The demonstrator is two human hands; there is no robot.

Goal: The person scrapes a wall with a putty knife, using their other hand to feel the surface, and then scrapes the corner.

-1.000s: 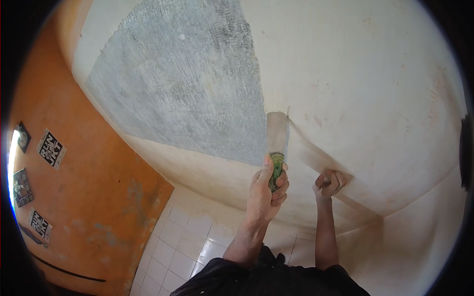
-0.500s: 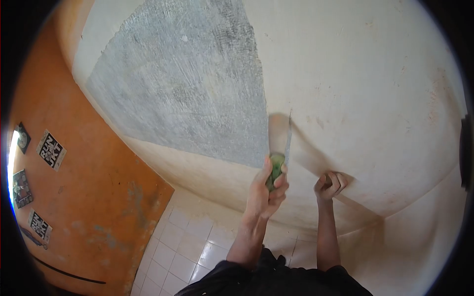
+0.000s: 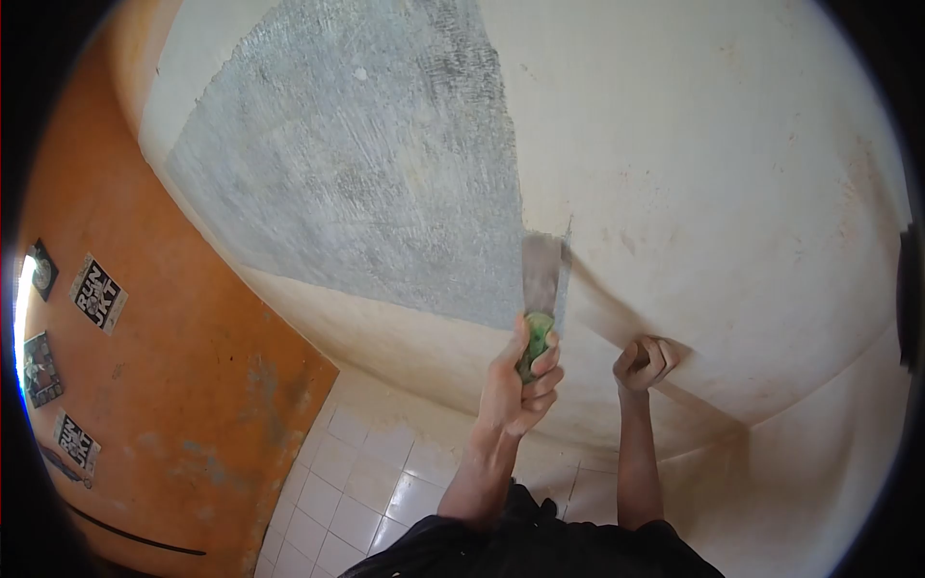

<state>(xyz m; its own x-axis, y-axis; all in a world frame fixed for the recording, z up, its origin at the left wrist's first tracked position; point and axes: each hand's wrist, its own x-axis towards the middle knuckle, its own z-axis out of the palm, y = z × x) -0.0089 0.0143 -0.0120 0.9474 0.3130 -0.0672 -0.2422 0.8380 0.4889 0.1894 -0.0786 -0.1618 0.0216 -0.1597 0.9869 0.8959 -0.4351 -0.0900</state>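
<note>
My left hand (image 3: 520,385) is wrapped around the green handle of a putty knife (image 3: 541,275). The wide blade points up and lies against the wall, next to the right edge of a grey scraped patch (image 3: 366,183). Just right of the blade runs a narrow grey strip (image 3: 565,294) bordering the cream paint (image 3: 694,164). Farther right, my right hand (image 3: 647,363) rests against the wall with its fingers curled into a loose fist, and no object shows in it.
An orange surface (image 3: 183,376) with several stickers stands at the left, including a black-and-white sticker (image 3: 99,294). White floor tiles (image 3: 356,491) show below the wall. A dark object (image 3: 909,299) sits at the far right edge.
My left hand and the putty knife have shifted slightly down, and the blade now shows darker. The grey strip beside it looks wider. My right hand has stayed in place.
</note>
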